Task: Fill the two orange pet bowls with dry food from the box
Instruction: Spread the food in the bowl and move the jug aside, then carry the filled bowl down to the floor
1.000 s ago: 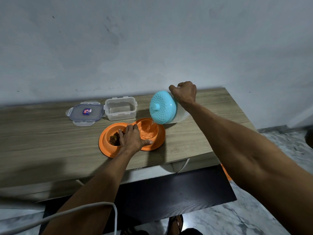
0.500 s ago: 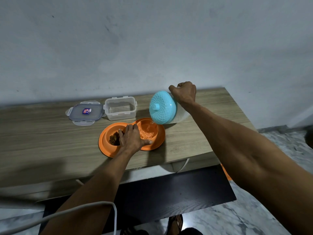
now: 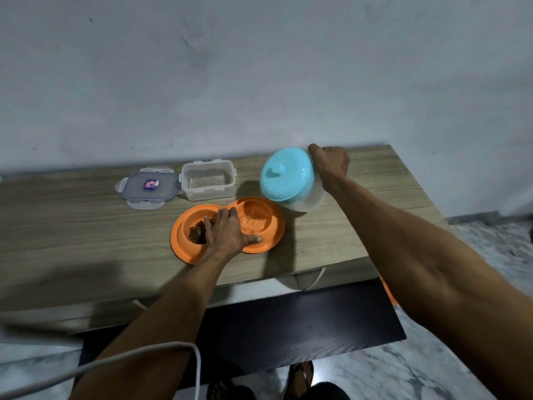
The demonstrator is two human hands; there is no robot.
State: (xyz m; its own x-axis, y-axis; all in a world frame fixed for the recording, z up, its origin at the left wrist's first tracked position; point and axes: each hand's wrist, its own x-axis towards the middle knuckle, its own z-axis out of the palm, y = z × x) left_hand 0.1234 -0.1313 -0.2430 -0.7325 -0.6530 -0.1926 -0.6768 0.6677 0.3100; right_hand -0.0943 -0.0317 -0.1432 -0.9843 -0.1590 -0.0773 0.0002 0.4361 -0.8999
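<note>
Tilted jug (image 3: 288, 180) now lifted; orange bowls (image 3: 259, 223) lie left-right.

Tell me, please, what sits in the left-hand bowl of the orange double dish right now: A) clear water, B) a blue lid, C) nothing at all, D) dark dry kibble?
D: a small heap of dark brown kibble lies in the left bowl of the orange double dish, partly covered by the left hand resting across the dish's middle.
</note>
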